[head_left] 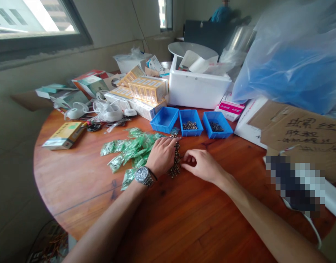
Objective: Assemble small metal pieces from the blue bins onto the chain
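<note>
On the wooden table, a small heap of metal screws [175, 166] lies between my two hands. My left hand [162, 155], with a watch on its wrist, lies palm down along the heap's left side, its fingers stretched forward. At the heap's right edge is my right hand [199, 163], thumb and fingers curled together; anything between the fingertips is too small to make out. Several small green plastic packets [137, 148] lie left of and partly behind my left hand. Beyond the hands stand a blue bin [164, 126], a second blue bin [192, 133] holding screws and a third blue bin [218, 135] holding darker ones.
A white foam box [197, 89] stands behind the bins, with yellow cartons [148, 89] to its left. A yellow box [64, 136] lies far left. A cardboard box [302, 138] and a large plastic bag [291, 73] occupy the right. A person [221, 14] is in the background.
</note>
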The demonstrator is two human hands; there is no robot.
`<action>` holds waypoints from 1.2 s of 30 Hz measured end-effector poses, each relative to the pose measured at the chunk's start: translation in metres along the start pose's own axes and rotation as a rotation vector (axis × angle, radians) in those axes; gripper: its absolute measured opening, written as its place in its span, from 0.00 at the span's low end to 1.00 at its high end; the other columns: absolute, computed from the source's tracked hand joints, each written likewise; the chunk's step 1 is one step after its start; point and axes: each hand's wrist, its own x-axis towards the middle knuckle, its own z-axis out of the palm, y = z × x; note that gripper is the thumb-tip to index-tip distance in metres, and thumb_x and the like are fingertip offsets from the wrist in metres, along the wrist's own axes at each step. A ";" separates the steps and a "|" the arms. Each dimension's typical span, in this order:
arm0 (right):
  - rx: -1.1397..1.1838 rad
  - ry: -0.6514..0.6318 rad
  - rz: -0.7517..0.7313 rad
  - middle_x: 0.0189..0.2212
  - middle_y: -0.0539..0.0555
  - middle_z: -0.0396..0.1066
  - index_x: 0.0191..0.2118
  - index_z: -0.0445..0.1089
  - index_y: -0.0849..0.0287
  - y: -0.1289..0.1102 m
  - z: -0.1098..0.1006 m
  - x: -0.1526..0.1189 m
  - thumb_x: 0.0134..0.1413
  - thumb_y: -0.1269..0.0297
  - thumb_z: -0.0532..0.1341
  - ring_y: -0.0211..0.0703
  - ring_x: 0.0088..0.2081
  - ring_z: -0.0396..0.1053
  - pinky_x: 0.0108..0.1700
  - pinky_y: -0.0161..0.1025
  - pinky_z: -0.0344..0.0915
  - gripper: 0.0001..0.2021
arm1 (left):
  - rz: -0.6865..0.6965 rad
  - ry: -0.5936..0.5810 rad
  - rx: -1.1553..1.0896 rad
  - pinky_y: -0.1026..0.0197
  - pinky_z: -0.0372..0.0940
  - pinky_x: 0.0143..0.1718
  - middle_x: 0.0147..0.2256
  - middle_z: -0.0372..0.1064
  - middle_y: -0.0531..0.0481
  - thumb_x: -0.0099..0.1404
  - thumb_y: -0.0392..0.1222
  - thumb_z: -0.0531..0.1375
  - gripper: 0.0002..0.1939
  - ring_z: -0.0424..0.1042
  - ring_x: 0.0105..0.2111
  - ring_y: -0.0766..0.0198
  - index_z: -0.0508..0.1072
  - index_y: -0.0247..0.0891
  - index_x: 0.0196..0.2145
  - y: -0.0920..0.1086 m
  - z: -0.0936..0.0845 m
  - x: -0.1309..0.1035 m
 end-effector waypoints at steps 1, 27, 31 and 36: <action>-0.021 -0.024 0.007 0.33 0.52 0.78 0.35 0.75 0.56 0.000 0.003 -0.004 0.54 0.70 0.74 0.45 0.34 0.75 0.37 0.39 0.68 0.08 | 0.000 -0.001 0.002 0.45 0.65 0.64 0.56 0.77 0.41 0.75 0.32 0.51 0.22 0.74 0.58 0.51 0.71 0.36 0.63 0.000 0.000 0.000; 0.621 0.116 0.173 0.35 0.55 0.83 0.40 0.79 0.57 0.000 0.014 -0.008 0.59 0.62 0.70 0.45 0.35 0.80 0.39 0.39 0.76 0.06 | -0.011 -0.010 0.001 0.45 0.66 0.63 0.56 0.76 0.40 0.76 0.34 0.51 0.21 0.73 0.57 0.50 0.71 0.37 0.63 -0.001 -0.002 0.000; 0.895 0.164 0.286 0.39 0.58 0.85 0.41 0.77 0.58 0.001 0.006 -0.006 0.52 0.53 0.75 0.48 0.39 0.83 0.45 0.44 0.79 0.17 | -0.012 -0.007 -0.005 0.46 0.66 0.62 0.56 0.77 0.41 0.75 0.34 0.51 0.21 0.74 0.57 0.50 0.70 0.39 0.62 0.000 -0.002 0.000; 0.906 0.188 0.286 0.37 0.58 0.84 0.39 0.76 0.58 0.004 0.005 -0.006 0.50 0.51 0.76 0.48 0.39 0.82 0.45 0.45 0.79 0.18 | -0.016 -0.012 -0.005 0.46 0.66 0.63 0.57 0.77 0.41 0.75 0.33 0.52 0.22 0.73 0.58 0.51 0.70 0.39 0.63 0.001 -0.003 0.000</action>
